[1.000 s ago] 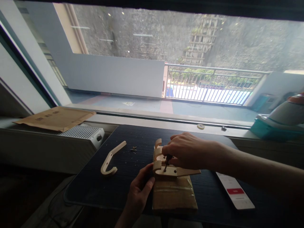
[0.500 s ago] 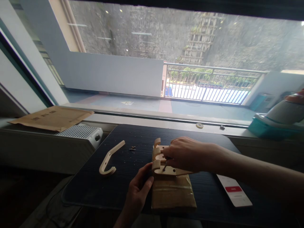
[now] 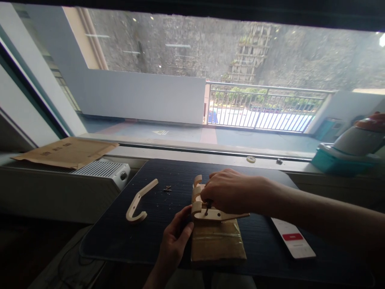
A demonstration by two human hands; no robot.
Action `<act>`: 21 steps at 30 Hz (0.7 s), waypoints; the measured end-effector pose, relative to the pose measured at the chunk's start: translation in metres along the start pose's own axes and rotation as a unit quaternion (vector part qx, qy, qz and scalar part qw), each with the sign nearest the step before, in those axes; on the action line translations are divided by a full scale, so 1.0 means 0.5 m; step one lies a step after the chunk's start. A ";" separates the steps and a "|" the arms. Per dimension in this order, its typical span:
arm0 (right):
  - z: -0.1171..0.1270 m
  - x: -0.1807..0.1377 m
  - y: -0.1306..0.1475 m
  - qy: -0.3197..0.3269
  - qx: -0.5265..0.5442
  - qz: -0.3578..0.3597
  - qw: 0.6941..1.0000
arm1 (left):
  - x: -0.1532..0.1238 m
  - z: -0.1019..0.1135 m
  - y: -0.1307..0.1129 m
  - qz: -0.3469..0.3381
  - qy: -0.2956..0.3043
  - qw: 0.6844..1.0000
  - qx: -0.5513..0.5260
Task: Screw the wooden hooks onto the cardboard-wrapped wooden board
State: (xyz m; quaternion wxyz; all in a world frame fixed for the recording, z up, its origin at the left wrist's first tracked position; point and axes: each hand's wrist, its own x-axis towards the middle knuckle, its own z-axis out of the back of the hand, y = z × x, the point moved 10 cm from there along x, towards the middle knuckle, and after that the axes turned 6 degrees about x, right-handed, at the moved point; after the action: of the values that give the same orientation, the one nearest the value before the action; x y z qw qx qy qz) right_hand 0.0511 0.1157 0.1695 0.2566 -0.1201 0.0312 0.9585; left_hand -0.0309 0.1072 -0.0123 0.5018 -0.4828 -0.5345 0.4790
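Observation:
Three pale wooden hooks lie side by side on a brown, tape-wrapped block point(image 3: 219, 245), the nearest wooden hook point(image 3: 212, 215) showing dark holes in its flat face. My left hand point(image 3: 174, 237) is closed at the left side, fingers and thumb against that hook's curved end and the block's edge. My right hand point(image 3: 225, 190) is closed above the hooks, partly covering them. From under its fingers a thin dark shaft point(image 3: 207, 209) points down at a hole in the nearest hook; the rest is hidden, so its kind is unclear.
A loose wooden hook point(image 3: 131, 208) and several small screws point(image 3: 167, 188) lie left on the dark table point(image 3: 114, 241). A phone point(image 3: 296, 239) rests on the right. A tape roll point(image 3: 250, 159) and a teal bin point(image 3: 339, 160) sit along the sill; a brown envelope point(image 3: 69, 152) lies left.
My right hand has shifted slightly left and turned a little over the nearest hook, with the shaft still at the hole. My left hand stays nearly in place. The view has moved slightly.

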 end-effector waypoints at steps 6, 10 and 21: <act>-0.019 0.005 -0.010 0.005 0.006 -0.006 1.000 | -0.003 0.000 -0.007 0.008 -0.011 1.000 -0.007; -0.021 0.004 -0.030 -0.005 0.038 -0.022 0.999 | -0.002 -0.004 -0.009 0.009 -0.005 1.000 -0.015; 0.000 -0.006 -0.028 0.028 0.046 -0.044 0.998 | -0.001 0.003 0.005 0.015 -0.017 1.000 -0.006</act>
State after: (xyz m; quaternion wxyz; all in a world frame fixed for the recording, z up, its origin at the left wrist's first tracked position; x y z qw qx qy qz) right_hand 0.0609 0.1264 0.1702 0.3029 -0.1359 0.0769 0.9401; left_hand -0.0320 0.1068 -0.0150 0.4823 -0.4859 -0.5384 0.4914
